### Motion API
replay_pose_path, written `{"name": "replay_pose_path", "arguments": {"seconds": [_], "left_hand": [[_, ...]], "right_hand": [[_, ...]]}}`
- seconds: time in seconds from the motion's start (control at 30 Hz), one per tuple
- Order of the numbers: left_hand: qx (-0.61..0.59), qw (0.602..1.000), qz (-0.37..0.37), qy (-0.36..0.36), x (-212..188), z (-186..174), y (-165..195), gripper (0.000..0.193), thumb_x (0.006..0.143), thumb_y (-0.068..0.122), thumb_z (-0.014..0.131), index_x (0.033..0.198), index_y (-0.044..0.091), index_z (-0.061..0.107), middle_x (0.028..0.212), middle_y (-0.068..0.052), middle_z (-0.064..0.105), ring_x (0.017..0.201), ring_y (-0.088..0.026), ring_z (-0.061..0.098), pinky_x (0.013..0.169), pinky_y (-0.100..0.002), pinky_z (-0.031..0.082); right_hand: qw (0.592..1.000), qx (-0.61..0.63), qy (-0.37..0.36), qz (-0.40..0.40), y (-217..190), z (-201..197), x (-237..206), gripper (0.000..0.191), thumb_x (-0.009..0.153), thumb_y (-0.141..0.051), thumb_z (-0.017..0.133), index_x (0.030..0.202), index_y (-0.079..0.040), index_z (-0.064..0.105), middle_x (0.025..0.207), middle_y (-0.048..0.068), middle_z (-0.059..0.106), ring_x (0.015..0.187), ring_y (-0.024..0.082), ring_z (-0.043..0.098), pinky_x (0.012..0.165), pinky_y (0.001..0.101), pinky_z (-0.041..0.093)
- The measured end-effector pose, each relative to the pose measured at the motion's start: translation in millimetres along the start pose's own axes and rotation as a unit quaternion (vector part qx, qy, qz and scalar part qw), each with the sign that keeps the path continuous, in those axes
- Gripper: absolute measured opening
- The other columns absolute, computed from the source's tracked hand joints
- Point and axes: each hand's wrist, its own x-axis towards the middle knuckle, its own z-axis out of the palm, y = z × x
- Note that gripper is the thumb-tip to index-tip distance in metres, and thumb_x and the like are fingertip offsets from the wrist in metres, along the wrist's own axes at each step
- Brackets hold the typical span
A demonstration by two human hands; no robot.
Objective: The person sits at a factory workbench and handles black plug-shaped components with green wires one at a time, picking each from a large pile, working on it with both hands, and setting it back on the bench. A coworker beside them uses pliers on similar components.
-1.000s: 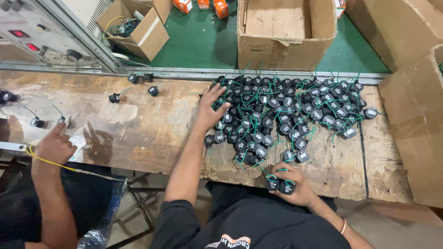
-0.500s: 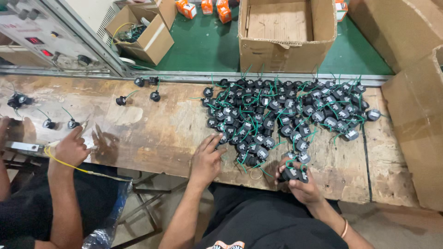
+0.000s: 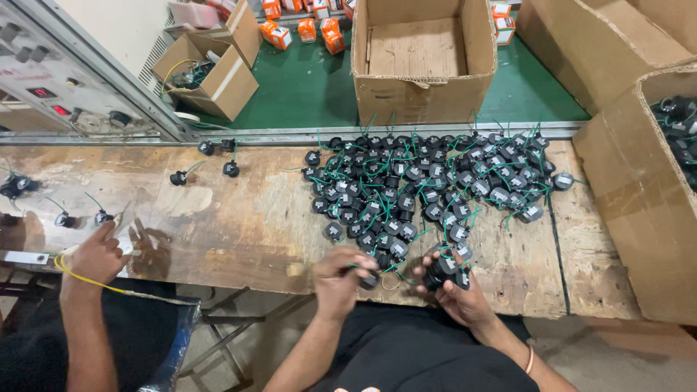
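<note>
2 bare hands work at the near edge of a worn wooden bench (image 3: 239, 218): the left hand (image 3: 341, 276) pinches 1 small black part (image 3: 369, 280) with a green wire, fingers clamped on it. The right hand (image 3: 454, 290) cups several black parts (image 3: 441, 270), fingers curled around them. Both are just in front of the big pile of black parts (image 3: 428, 181), while a co-worker's hand (image 3: 98, 254) at far left holds a yellow wire (image 3: 87, 277).

A single head-worn camera looks steeply down from above the person, close over the near edge of the desk (image 3: 218, 218), facing outward toward the green floor (image 3: 312, 87) beyond
</note>
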Motion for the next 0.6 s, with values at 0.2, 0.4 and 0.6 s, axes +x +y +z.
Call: {"name": "replay_pose_path", "arguments": {"seconds": [0.2,0.4,0.6], "left_hand": [[0.215,0.957,0.133,-0.142,31.9,85.1,3.0,0.017,0.079,0.001,0.085,0.092,0.005,0.075,0.092,-0.006,0.074,0.087,-0.026,0.072,0.080,-0.037,0.057],[0.155,0.951,0.143,-0.228,27.7,71.6,5.2,0.020,0.082,-0.003,0.076,0.101,0.003,0.073,0.110,-0.012,0.075,0.103,-0.030,0.072,0.091,-0.039,0.058],[0.133,0.980,-0.035,-0.141,-2.7,64.0,-7.6,0.023,0.077,0.003,0.086,0.084,0.004,0.064,0.096,-0.008,0.075,0.091,-0.024,0.073,0.082,-0.035,0.057]], "right_hand": [[1.000,-0.003,0.006,0.001,1.2,2.8,-2.8,0.067,0.087,-0.010,0.077,0.144,-0.010,0.042,0.125,0.012,0.056,0.114,0.026,0.062,0.084,0.0470,0.059],[0.999,0.018,0.040,-0.026,-0.6,-8.1,-2.9,0.054,0.087,-0.007,0.073,0.133,-0.006,0.044,0.125,0.013,0.058,0.110,0.028,0.065,0.080,0.0447,0.058],[0.934,-0.315,-0.095,-0.137,-1.0,-0.6,-2.0,0.040,0.090,-0.004,0.074,0.126,0.000,0.056,0.128,0.015,0.057,0.121,0.024,0.057,0.101,0.0410,0.049]]}}
